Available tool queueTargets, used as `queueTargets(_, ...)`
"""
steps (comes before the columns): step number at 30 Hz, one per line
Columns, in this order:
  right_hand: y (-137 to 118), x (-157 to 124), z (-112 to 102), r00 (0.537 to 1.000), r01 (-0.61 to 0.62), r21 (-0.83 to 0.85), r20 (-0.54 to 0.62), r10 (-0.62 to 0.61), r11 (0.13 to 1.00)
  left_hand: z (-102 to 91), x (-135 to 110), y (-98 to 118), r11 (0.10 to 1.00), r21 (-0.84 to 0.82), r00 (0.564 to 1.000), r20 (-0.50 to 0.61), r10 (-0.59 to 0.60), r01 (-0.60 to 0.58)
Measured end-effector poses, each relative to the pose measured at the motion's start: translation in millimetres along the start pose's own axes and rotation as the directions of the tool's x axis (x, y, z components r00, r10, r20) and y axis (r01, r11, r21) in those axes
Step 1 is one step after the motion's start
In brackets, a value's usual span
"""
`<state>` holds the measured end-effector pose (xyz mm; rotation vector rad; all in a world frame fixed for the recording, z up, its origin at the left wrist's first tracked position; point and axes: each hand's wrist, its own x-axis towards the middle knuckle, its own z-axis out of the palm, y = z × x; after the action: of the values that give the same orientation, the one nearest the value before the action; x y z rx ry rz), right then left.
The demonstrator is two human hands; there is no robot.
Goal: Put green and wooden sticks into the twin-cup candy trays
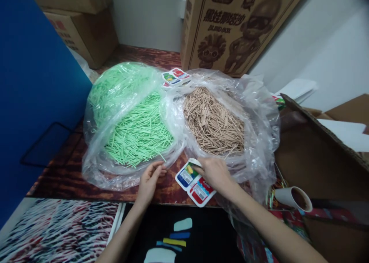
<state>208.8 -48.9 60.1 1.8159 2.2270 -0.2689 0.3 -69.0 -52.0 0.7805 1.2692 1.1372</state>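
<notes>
- Landmark: clear bag of brown sticks (261, 117), open toward the person, on the counter (170, 193), red-brown wood pattern. The brown sticks (213, 124) are heaped inside, bare at the opening.
- Right hand (215, 174): just in front of the landmark's near edge. Fingers narrow, gripping the printed card by its upper edge.
- Printed card (201, 193): white border, one blue-green panel, one red panel. Sits in front of the landmark, toward its left end, tilted.
- Left hand (150, 182): left of the landmark and nearer the person, at the near edge of the other bag. Fingers curled, narrow gap; can't tell if a stick is pinched.
- Bag of green sticks (98, 174): directly left of the landmark, plastics touching. Green sticks (141, 136) loose in the opening, one poking out near the left fingertips.
- More printed cards (176, 76): small stack at the landmark's far left corner, between the two bags.
- Tall carton (221, 28) with printed figures: behind the landmark.
- Paper cup (281, 196): right of the landmark and nearer the person, tipped, brown inside.
- Open cardboard box (314, 167): right of the landmark.
- Blue panel (40, 63): far left of the landmark, beyond the green.
</notes>
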Motion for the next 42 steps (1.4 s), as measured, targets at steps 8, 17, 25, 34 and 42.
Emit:
queueTargets(8, -18.7, -16.9, -15.9, 0.985, 0.110, -0.026, -0.134, -0.113, 0.994, 1.0, -1.2, -0.6, 1.000, 0.013, 1.000, -0.012, -0.007, 0.007)
queueTargets(17, 2.5, -9.5, -9.1, 0.969, 0.155, 0.002, -0.195, -0.152, 0.988, -0.5, -11.6, 6.8, 0.999, 0.040, 1.000, 0.004, -0.022, 0.022)
queueTargets(25, -21.0, 8.2, 16.5, 0.985, 0.135, -0.013, -0.102, -0.136, 0.991, 11.8, -13.8, 5.6, 0.999, 0.020, 0.998, 0.046, -0.035, 0.034)
queueTargets(34, -1.2, -33.5, -6.8, 0.876, 0.187, 0.424, -0.481, 0.045, 0.886, 32.5, -37.2, 29.3, 0.956, -0.238, 0.980, 0.143, -0.140, 0.171)
queueTargets(42, -37.1, -32.2, 18.9, 0.741, 0.545, 0.327, -0.619, -0.261, 0.772, 67.5, -15.8, 80.1, 0.812, -0.507, 0.951, 0.251, -0.182, 0.289)
